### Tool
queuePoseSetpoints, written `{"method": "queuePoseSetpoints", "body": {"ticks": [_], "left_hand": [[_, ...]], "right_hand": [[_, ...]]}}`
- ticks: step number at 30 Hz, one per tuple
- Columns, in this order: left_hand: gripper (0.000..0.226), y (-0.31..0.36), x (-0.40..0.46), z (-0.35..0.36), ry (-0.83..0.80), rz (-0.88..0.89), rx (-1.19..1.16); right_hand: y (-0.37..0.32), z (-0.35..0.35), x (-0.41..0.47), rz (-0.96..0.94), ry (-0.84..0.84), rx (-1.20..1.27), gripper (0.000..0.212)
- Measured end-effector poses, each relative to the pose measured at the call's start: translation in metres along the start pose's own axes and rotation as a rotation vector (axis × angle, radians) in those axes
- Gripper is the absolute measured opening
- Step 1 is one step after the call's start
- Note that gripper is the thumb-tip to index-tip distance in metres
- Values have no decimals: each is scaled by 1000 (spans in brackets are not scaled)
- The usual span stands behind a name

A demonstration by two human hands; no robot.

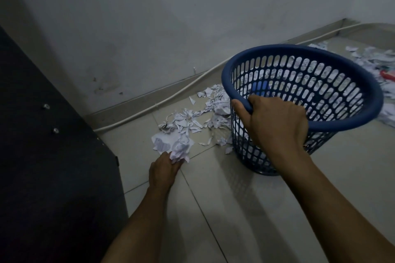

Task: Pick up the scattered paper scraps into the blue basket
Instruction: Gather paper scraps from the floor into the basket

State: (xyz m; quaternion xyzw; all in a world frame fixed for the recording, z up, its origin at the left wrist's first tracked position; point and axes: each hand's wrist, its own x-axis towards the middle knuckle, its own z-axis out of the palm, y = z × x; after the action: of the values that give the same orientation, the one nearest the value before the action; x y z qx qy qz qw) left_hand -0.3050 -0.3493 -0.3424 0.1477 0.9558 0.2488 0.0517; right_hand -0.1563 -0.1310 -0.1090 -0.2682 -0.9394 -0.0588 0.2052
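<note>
Pale tiled floor (245, 209) along a grey wall (149, 17), bare tiles near the person, dark furniture edge (53, 156) at left, right hand (275, 126) grasping the near rim of the blue basket (342, 117), tilted, left hand (163, 172) pinching a crumpled wad from the paper scraps (188, 121) beside the basket, white cable (171, 96) along the skirting.

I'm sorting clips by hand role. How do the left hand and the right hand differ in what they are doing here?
The left hand is low at the floor, pinching a wad of paper scraps; the right hand is higher, curled round the rim of the blue basket. The left hand reaches toward the scattered pile near the wall; the right hand holds the basket tilted toward the camera. Both grip something, and both arms are bare.
</note>
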Motion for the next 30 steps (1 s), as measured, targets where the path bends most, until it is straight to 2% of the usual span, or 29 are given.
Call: {"method": "queuePoseSetpoints", "body": {"ticks": [3,7,11,14,18,21,26,30], "left_hand": [[44,11,1,-4,5,-154,-130],[37,27,5,-11,23,-213,-389],[34,49,12,-27,-37,-235,-582],[38,67,22,-43,-15,-150,-658],[18,115,31,-79,29,-15,-744],[23,151,40,-106,58,75,-774],[17,221,44,-154,88,262,-770],[27,265,49,-172,42,418,-638]], "right_hand": [[1,0,-1,4,-6,18,53],[4,-1,0,11,-13,19,52],[5,-3,-1,14,-19,10,52],[8,-7,0,9,-35,17,51],[13,-12,0,-4,-71,58,51],[14,-15,0,-7,-110,69,52],[16,-17,0,8,-154,107,56],[17,-18,-2,35,-166,153,55]]}}
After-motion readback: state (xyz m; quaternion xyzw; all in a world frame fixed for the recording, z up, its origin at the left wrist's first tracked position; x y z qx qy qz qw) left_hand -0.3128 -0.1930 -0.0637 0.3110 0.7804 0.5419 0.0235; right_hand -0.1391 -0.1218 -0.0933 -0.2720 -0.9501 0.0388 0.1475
